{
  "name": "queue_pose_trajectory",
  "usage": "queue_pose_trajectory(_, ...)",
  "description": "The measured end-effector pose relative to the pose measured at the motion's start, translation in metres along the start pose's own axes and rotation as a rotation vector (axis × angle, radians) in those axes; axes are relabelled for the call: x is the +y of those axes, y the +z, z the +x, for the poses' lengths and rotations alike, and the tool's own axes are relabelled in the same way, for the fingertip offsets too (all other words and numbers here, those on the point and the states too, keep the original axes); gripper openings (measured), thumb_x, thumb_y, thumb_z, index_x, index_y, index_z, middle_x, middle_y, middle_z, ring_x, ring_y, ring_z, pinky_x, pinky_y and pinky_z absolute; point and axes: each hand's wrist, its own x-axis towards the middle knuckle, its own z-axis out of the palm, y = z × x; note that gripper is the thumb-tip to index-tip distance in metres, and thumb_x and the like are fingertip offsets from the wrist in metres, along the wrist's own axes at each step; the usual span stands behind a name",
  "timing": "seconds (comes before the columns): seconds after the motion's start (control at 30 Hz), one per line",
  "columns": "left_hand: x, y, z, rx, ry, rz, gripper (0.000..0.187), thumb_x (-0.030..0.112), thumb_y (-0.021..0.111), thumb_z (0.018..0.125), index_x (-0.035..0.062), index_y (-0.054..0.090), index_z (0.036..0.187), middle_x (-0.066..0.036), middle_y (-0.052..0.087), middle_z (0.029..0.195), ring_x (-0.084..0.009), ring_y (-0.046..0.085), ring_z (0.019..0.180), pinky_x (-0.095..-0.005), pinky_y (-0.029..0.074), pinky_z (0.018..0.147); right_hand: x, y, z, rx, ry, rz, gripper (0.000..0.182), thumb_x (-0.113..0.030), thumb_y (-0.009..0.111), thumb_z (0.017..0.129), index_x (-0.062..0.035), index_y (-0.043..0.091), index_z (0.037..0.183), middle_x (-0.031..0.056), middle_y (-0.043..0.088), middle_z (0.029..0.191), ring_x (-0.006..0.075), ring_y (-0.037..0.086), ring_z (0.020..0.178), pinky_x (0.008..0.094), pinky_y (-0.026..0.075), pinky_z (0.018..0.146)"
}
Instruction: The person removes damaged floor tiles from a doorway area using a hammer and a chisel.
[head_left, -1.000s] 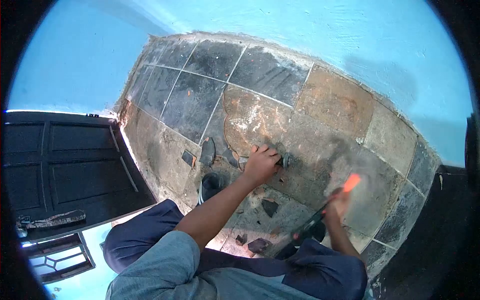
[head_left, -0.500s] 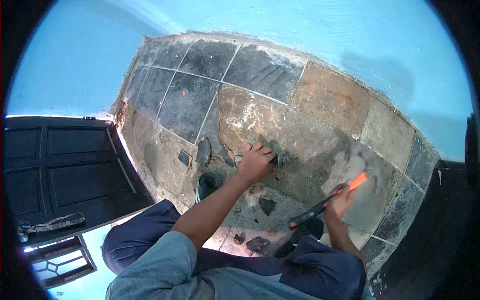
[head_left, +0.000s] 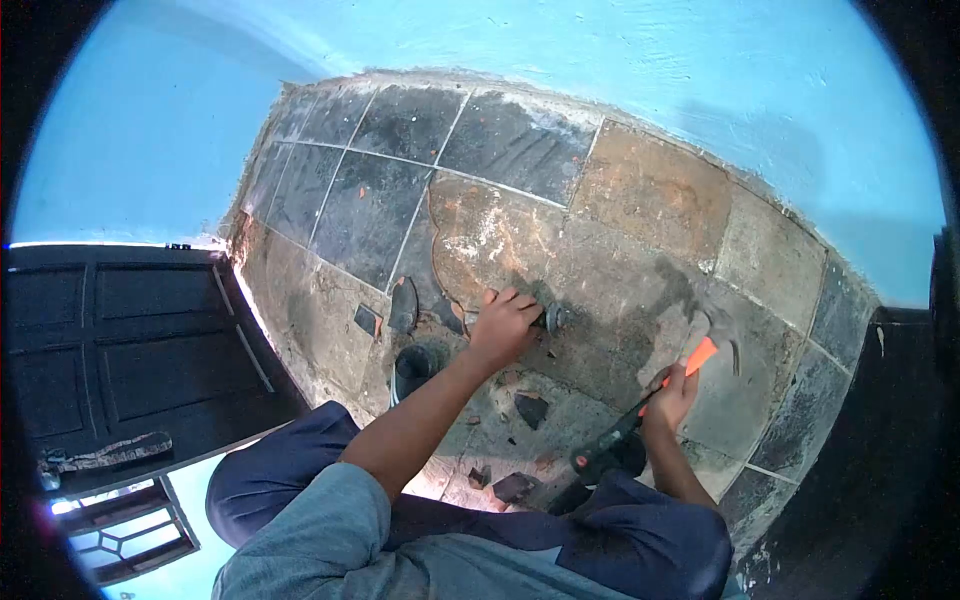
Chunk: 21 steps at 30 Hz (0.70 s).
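Observation:
My left hand (head_left: pixel 507 325) is wrapped round a chisel (head_left: pixel 556 317) held low against the floor, its dark round end toward the right and its other end pointing left near broken tile. Most of the chisel is hidden by my fingers. My right hand (head_left: pixel 671 398) grips a claw hammer (head_left: pixel 704 354) with an orange neck and dark handle. The hammer's head is raised to the right of the chisel, apart from it. Left of my left hand lie a broken dark tile piece (head_left: pixel 403 305) and a smaller shard (head_left: pixel 368 320).
Dark tiles (head_left: pixel 370 205) with pale joints cover the far left floor; bare, rough mortar (head_left: pixel 630 270) spreads across the middle. Loose shards (head_left: pixel 531 409) lie between my knees. A blue wall (head_left: pixel 600 50) borders the far side, and a dark panelled door (head_left: pixel 180 345) stands at left.
The hammer, blurred earlier, now shows its head clearly, and its handle has swung to a steeper angle. My left hand keeps the chisel in nearly the same place.

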Motion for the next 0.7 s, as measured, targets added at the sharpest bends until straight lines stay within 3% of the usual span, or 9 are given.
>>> queue_pose_trajectory(0.03,0.0,-0.001,0.001,0.023,0.01,0.002,0.037,0.024,0.08,0.073,0.0133,0.074,0.108,0.002,0.066,0.105,-0.0205,0.056,0.103,-0.0408,0.038,0.089,0.001,0.004,-0.001,0.048,-0.055,0.042,0.029,-0.035,0.05,0.107,-0.0072,0.058,0.106,0.004,0.054,0.07,0.0148,0.054,0.056,0.0302,0.043,0.05)
queue_pose_trajectory(0.13,0.001,0.004,-0.002,0.067,0.028,0.011,0.032,0.022,0.078,0.073,0.015,0.074,0.104,0.003,0.064,0.098,-0.0194,0.056,0.1,-0.04,0.037,0.089,0.063,0.01,-0.012,-0.417,-0.575,-0.585,0.03,-0.034,0.052,0.107,-0.005,0.059,0.111,0.0054,0.056,0.07,0.0159,0.055,0.054,0.0309,0.043,0.05)
queue_pose_trajectory(0.23,-0.001,0.006,-0.001,0.061,0.04,0.036,0.032,0.02,0.078,0.074,0.0147,0.074,0.105,0.003,0.064,0.099,-0.0191,0.056,0.1,-0.0401,0.037,0.089,0.052,0.026,-0.027,-0.521,0.014,-0.524,0.028,-0.035,0.053,0.106,-0.0088,0.052,0.098,0.0013,0.051,0.066,0.0125,0.05,0.047,0.0289,0.04,0.04)
queue_pose_trajectory(0.33,-0.002,0.003,-0.001,0.053,0.041,0.044,0.031,0.02,0.077,0.075,0.0143,0.074,0.106,0.003,0.064,0.1,-0.019,0.055,0.1,-0.04,0.037,0.089,0.016,0.018,-0.014,-0.461,0.154,-0.395,0.031,-0.036,0.054,0.106,-0.0062,0.06,0.104,0.0031,0.054,0.067,0.0149,0.053,0.051,0.0319,0.042,0.046)
queue_pose_trajectory(0.37,-0.001,0.003,-0.001,0.05,0.04,0.04,0.031,0.02,0.077,0.075,0.0143,0.074,0.106,0.003,0.064,0.1,-0.0189,0.055,0.1,-0.04,0.037,0.089,0.0,0.016,-0.014,-0.293,0.199,-0.382,0.029,-0.036,0.052,0.107,-0.0086,0.056,0.096,0.0003,0.051,0.065,0.0134,0.051,0.05,0.0309,0.042,0.045)
queue_pose_trajectory(0.57,-0.002,0.005,-0.003,0.022,0.023,0.033,0.032,0.021,0.076,0.075,0.0144,0.074,0.107,0.004,0.064,0.101,-0.0193,0.055,0.101,-0.0401,0.037,0.089,-0.002,0.004,0.008,0.113,-0.053,-0.053,0.029,-0.036,0.047,0.108,-0.0102,0.053,0.096,0.0001,0.049,0.064,0.0118,0.049,0.049,0.0282,0.04,0.045)
queue_pose_trajectory(0.6,-0.002,0.005,-0.003,0.011,0.018,0.041,0.032,0.021,0.076,0.075,0.0145,0.074,0.107,0.004,0.064,0.101,-0.0193,0.055,0.101,-0.0401,0.038,0.09,0.054,-0.007,0.014,-0.071,-0.196,-0.297,0.028,-0.035,0.047,0.108,-0.0097,0.052,0.096,0.0,0.049,0.063,0.0118,0.049,0.05,0.0286,0.04,0.045)
queue_pose_trajectory(0.67,0.0,0.0,-0.004,-0.005,0.027,0.051,0.034,0.021,0.076,0.076,0.0142,0.074,0.109,0.003,0.064,0.102,-0.0202,0.055,0.103,-0.04,0.038,0.09,0.097,-0.008,0.011,-0.364,-0.284,-0.575,0.027,-0.033,0.048,0.108,-0.0089,0.052,0.097,-0.0001,0.049,0.062,0.0117,0.049,0.05,0.0291,0.041,0.044)
queue_pose_trajectory(0.7,0.002,0.0,-0.004,-0.012,0.03,0.053,0.035,0.021,0.076,0.076,0.0141,0.073,0.111,0.002,0.064,0.103,-0.0206,0.055,0.103,-0.0399,0.039,0.091,0.078,0.009,-0.002,-0.477,-0.232,-0.612,0.026,-0.033,0.048,0.108,-0.0087,0.052,0.098,-0.0002,0.049,0.062,0.0117,0.049,0.049,0.0293,0.041,0.044)
